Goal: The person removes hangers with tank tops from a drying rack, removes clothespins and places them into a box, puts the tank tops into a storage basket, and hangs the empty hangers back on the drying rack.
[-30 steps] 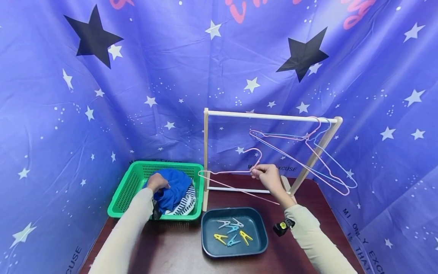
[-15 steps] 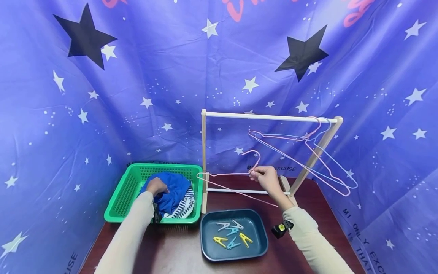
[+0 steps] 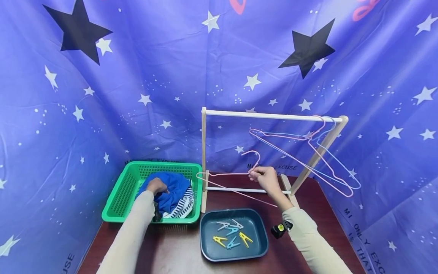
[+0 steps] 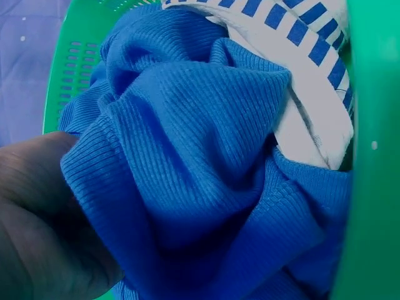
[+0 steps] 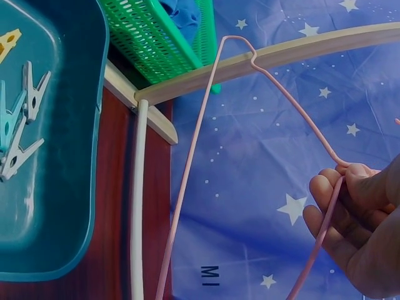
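My left hand (image 3: 157, 185) reaches into the green basket (image 3: 118, 198) and grips a bunched blue ribbed garment (image 4: 187, 125); its fingertips are hidden in the folds. Under and beside the blue cloth lies a blue-and-white striped garment (image 3: 184, 205). My right hand (image 3: 266, 179) pinches a pink wire hanger (image 3: 224, 174) below its hook, in front of the rack. In the right wrist view, thumb and fingers of the right hand (image 5: 359, 225) close round the hanger's neck. No cloth is on this hanger.
A wooden rack with a white top rail (image 3: 260, 114) stands behind. From its right end hang a pink hanger (image 3: 285, 152) and a blue hanger (image 3: 337, 160). In front, a dark tray (image 3: 234, 257) holds several clothespins (image 3: 245, 239) in yellow, teal and grey.
The head view has shifted a little. My left hand stays at the blue garment, and my right hand keeps holding the pink hanger almost still.
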A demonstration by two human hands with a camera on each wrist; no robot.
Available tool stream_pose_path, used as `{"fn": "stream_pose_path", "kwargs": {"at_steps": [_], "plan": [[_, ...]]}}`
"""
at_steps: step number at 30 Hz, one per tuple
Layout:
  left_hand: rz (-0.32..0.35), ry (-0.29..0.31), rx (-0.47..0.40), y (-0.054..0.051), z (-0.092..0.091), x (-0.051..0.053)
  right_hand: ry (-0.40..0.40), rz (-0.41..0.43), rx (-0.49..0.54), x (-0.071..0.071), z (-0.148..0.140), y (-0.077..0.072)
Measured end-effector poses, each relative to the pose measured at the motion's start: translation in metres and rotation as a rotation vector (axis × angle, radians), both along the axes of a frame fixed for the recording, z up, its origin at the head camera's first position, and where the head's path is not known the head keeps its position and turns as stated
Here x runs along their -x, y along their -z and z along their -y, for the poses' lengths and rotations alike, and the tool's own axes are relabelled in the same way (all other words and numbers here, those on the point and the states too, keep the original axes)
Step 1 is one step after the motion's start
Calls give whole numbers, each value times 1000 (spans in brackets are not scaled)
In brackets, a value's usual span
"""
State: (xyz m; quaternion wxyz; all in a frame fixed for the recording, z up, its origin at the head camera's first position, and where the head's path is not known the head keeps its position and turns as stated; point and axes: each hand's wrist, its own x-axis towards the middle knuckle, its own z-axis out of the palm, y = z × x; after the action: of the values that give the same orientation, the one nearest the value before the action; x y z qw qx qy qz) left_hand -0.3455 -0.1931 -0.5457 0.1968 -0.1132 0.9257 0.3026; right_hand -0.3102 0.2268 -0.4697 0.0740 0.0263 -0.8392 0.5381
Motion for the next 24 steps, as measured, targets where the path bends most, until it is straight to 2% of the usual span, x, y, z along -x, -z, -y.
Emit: {"fn": "stream_pose_path", "kwargs": {"at_steps": [3, 10, 16, 19, 21, 23, 24], "plan": [[8, 20, 5, -2, -1, 2, -2, 0, -2, 1, 0, 1], [46, 10, 0, -2, -3, 4, -7, -5, 7, 5, 1, 6], [52, 56, 108, 4, -6, 9, -1, 2, 22, 7, 4, 5], [77, 57, 145, 5, -8, 14, -2, -2, 13, 8, 5, 4], [88, 58, 146, 11, -7, 20, 1, 0, 15, 8, 6, 4], [96, 62, 141, 23, -3, 28, -3, -1, 13, 9, 5, 4], [82, 78, 141, 38, 4, 37, -3, -1, 13, 9, 5, 4]]}}
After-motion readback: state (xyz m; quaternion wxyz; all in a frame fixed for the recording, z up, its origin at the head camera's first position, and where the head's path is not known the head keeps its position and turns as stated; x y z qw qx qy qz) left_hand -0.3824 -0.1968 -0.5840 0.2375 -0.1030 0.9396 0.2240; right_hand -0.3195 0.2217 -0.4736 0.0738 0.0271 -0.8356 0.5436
